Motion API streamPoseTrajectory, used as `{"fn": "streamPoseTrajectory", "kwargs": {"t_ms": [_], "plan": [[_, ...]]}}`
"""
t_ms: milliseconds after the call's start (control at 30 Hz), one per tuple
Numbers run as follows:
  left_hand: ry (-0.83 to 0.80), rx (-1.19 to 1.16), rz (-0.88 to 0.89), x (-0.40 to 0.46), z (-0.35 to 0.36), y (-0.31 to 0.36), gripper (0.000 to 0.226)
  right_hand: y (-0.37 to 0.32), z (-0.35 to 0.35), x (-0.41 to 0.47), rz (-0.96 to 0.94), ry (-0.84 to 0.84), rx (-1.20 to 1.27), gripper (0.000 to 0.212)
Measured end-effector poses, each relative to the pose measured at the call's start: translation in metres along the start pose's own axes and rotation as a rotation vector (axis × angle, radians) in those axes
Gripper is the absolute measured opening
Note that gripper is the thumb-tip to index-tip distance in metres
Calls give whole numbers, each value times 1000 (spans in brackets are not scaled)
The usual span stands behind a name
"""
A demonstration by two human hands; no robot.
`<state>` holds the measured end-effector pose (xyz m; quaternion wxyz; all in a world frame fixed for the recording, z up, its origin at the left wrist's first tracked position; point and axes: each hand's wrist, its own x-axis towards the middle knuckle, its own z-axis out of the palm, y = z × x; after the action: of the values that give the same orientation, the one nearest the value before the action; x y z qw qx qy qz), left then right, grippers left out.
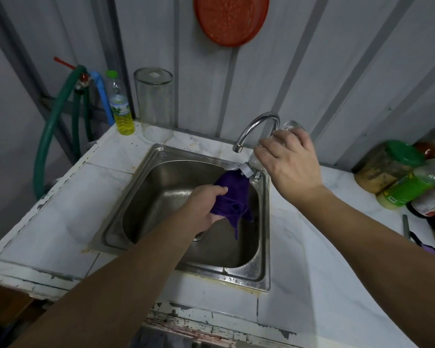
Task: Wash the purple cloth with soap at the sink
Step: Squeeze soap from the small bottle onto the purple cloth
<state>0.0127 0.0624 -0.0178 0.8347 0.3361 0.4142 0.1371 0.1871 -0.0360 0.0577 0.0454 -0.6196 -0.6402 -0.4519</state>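
At the far left, a green hose (pixel 51 136) and a bottle of yellow liquid (pixel 119 106) are stood at the counter's back corner, with a tall clear glass container (pixel 156 104) just beside them; all are well apart from the working area.

The left hand (pixel 203 207) is closed around the purple cloth (pixel 232 197), which is held bunched above the basin of the steel sink (pixel 141 197), one corner hanging toward the drain. The cloth's upper edge is touching, or just under, the white cap of a clear soap bottle (pixel 258 162).

The right hand (pixel 286 159) is wrapped around that bottle, which is tilted cap-down beside the faucet (pixel 255 129). No stream is seen from the faucet. Whether soap is leaving the bottle cannot be told.

The task is judged to be at the soaping step; no lather is visible, so scrubbing and rinsing are taken as remaining.

Open room is available in the basin below and left of the cloth. The faucet spout and sink rim are close to the bottle. At the right, jars and bottles (pixel 407 177) crowd the counter (pixel 337 234) edge.
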Motion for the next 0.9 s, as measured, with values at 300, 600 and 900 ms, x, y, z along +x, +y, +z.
{"fn": "streamPoseTrajectory", "kwargs": {"t_ms": [300, 600, 900], "plan": [[-6, -14, 1, -2, -3, 1, 30, -3, -1, 5, 26, 5, 11, 25], [-8, -9, 5, -4, -4, 1, 30, -4, 1, 4, 55, 22, 24, 26], [-12, -2, 3, -6, -4, 2, 30, -6, 1, 3, 75, 22, 38, 25]]}}
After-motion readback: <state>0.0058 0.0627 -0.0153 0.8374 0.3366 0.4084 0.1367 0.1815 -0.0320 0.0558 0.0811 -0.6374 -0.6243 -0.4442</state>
